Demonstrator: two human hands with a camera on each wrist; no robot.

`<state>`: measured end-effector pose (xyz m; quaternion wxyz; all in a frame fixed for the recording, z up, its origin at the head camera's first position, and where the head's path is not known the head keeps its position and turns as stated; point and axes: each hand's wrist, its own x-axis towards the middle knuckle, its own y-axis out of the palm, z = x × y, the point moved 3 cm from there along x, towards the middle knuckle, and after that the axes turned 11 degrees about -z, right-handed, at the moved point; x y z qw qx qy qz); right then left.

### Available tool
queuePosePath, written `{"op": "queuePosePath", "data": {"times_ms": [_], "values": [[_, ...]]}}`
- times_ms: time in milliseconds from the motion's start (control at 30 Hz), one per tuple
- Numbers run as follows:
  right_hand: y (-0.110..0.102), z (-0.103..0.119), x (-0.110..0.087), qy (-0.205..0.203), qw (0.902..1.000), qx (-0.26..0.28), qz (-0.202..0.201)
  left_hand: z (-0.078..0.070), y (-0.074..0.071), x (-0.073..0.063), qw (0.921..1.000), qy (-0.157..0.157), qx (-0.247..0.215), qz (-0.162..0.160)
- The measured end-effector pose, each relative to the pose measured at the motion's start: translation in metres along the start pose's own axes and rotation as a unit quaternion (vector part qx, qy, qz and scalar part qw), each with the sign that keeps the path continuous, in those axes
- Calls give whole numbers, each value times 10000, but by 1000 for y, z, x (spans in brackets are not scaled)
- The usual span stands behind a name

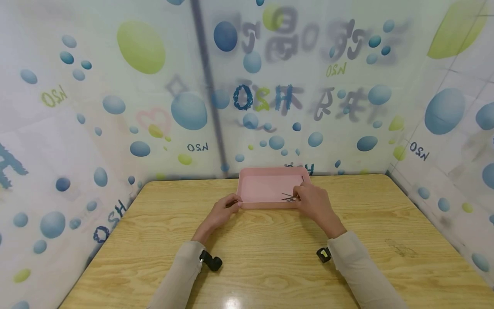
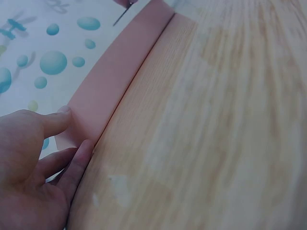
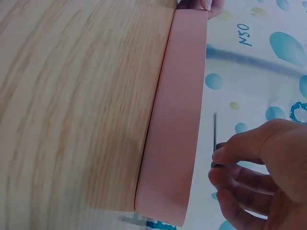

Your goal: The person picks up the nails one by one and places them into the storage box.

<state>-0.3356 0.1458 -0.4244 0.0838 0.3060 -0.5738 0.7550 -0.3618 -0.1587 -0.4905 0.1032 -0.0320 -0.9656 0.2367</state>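
Observation:
A shallow pink tray (image 1: 266,187) stands near the table's far edge. At its front left corner, my left hand (image 1: 225,210) grips it, thumb near the rim and fingers lower on the wall, as the left wrist view shows. Over the right end of the tray, my right hand (image 1: 314,204) pinches a thin dark metal stick (image 3: 215,132) between thumb and fingers. Several thin dark sticks (image 1: 287,198) show inside the tray beside that hand. Another small dark piece (image 1: 302,178) is near the tray's right side. Their exact kind is too small to tell.
Beneath is a light wooden table (image 1: 266,253). A patterned wall sheet (image 1: 185,159) with blue and green dots rises behind the tray and along both sides. Each wrist carries a small black device (image 1: 211,261).

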Motion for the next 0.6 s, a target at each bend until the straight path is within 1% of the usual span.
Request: {"op": "queuePosePath", "data": {"times_ms": [167, 267, 600], "values": [[2, -3, -1, 97, 9999, 1, 36, 0, 0, -1, 10000, -18, -28, -13], [2, -4, -2, 88, 9999, 57, -47, 0, 1, -1, 10000, -24, -37, -7], [-1, -4, 0, 1, 9971, 269, -709, -1, 0, -1, 10000, -18, -42, -9]]}}
